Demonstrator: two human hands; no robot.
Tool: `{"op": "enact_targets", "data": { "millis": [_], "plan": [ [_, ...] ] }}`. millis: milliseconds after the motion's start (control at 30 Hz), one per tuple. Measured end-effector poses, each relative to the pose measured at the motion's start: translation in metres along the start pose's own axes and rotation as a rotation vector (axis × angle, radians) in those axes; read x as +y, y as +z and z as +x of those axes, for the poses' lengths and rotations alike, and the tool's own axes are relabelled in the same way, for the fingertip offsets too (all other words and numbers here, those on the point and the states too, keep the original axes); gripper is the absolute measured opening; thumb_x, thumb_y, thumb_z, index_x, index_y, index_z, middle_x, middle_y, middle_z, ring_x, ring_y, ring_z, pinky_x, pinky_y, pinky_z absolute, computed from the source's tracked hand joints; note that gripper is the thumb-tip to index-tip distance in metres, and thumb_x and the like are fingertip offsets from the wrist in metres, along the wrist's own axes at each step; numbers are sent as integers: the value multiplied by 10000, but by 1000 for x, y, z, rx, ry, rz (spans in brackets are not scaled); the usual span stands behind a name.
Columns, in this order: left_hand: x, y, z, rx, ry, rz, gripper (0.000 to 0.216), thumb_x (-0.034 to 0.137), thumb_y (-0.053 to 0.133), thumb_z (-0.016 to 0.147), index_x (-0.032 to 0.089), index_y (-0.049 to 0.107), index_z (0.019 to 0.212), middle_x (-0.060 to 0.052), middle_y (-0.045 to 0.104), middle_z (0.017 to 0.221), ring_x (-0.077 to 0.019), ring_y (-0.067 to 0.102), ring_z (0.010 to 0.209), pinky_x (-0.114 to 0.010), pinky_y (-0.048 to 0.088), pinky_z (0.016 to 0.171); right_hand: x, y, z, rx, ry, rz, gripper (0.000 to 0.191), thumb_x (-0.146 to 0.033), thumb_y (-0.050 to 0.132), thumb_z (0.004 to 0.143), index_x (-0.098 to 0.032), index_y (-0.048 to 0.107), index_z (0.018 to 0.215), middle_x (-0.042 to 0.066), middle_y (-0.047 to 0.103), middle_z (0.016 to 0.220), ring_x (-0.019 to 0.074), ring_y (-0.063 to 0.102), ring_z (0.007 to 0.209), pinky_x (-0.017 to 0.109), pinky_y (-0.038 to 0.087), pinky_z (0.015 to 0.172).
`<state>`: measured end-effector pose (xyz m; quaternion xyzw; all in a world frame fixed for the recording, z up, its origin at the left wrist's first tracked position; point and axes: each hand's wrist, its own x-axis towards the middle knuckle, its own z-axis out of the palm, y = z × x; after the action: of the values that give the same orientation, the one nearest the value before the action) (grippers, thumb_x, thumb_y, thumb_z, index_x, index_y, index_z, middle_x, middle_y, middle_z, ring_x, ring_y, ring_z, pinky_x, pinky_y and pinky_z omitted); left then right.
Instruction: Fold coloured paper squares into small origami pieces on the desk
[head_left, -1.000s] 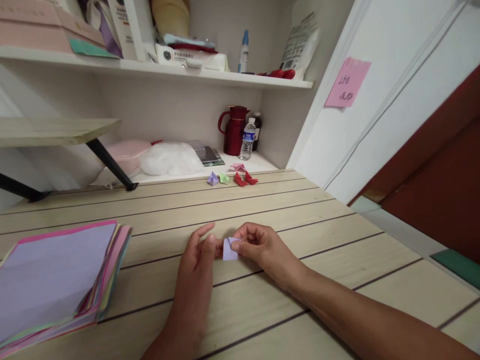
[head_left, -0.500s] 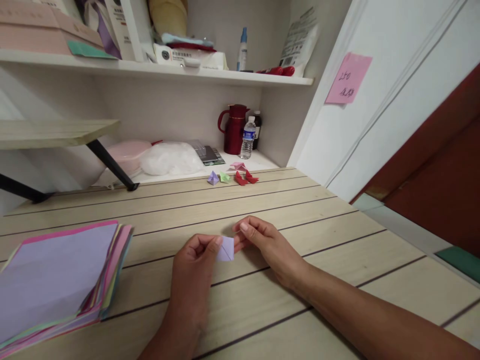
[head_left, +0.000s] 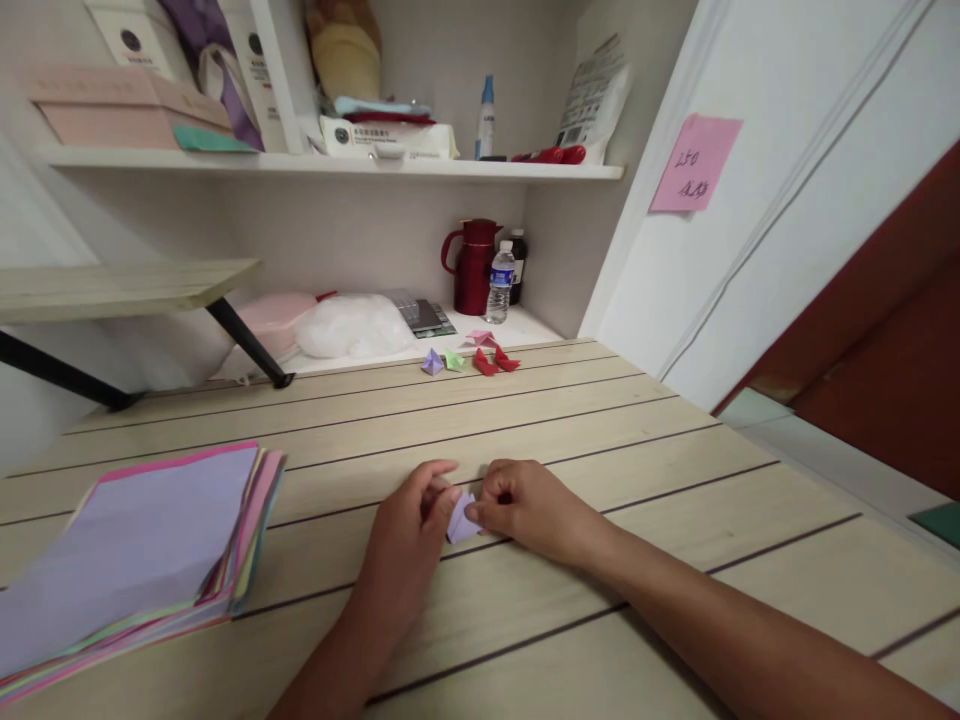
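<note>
A small folded piece of purple paper (head_left: 463,521) is held just over the wooden table (head_left: 570,640), between both hands. My left hand (head_left: 418,510) pinches its left edge with the thumb, the index finger reaching out above. On its right side, my right hand (head_left: 529,505) grips it with thumb and curled fingers, which cover part of the paper. Toward the back edge of the table stand small folded paper pieces: a purple one (head_left: 432,362), a green one (head_left: 454,359), two red ones (head_left: 496,361) and a pink one (head_left: 481,338).
A stack of coloured paper (head_left: 165,530) lies at the left. Behind the table are a red jug (head_left: 475,268), a water bottle (head_left: 500,285) and a white plastic bag (head_left: 355,325). A small raised shelf (head_left: 127,285) on black legs stands at the back left.
My right hand has closed on the right side of the purple paper, which now sits tilted and slightly lower in view. My left hand still holds it. The camera view has shifted a little.
</note>
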<state>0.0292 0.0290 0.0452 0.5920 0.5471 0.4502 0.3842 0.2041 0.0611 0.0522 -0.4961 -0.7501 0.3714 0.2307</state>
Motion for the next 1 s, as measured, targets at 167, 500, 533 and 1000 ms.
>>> {"op": "enact_targets", "data": {
  "millis": [167, 500, 533, 1000],
  "plan": [
    [7, -11, -13, 76, 136, 253, 374, 296, 488, 881, 237, 619, 1226, -92, 627, 1178, -224, 648, 951, -411, 515, 848, -10, -2, -5, -56, -89, -132, 266, -251, 726, 772, -193, 636, 529, 11, 611, 734, 149, 555, 649, 277, 363, 625],
    [-3, -7, -91, -99, 234, 993, 436, 80, 495, 867, 210, 640, 1257, -119, 665, 1282, -314, 598, 1201, -576, 452, 1015, -4, -12, -42, -79, -186, -299, 146, -290, 806, 745, -223, 678, 768, 14, 615, 850, 224, 571, 892, 322, 380, 800],
    [-4, -7, -95, -68, 237, 996, 421, 109, 510, 884, 203, 622, 1279, -113, 668, 1280, -294, 604, 1197, -552, 465, 1019, -3, -12, -50, -51, -177, -306, 154, -293, 779, 775, -228, 678, 872, 27, 618, 900, 232, 566, 908, 338, 382, 815],
    [-19, -4, -81, -3, 658, 1085, 291, 142, 629, 837, 238, 715, 1097, -53, 743, 1122, -273, 693, 975, -460, 616, 765, 10, 21, -94, 226, -315, -285, 359, -136, 713, 853, -410, 732, 1083, 8, 661, 1047, 221, 577, 979, 402, 368, 851]
  ]
}}
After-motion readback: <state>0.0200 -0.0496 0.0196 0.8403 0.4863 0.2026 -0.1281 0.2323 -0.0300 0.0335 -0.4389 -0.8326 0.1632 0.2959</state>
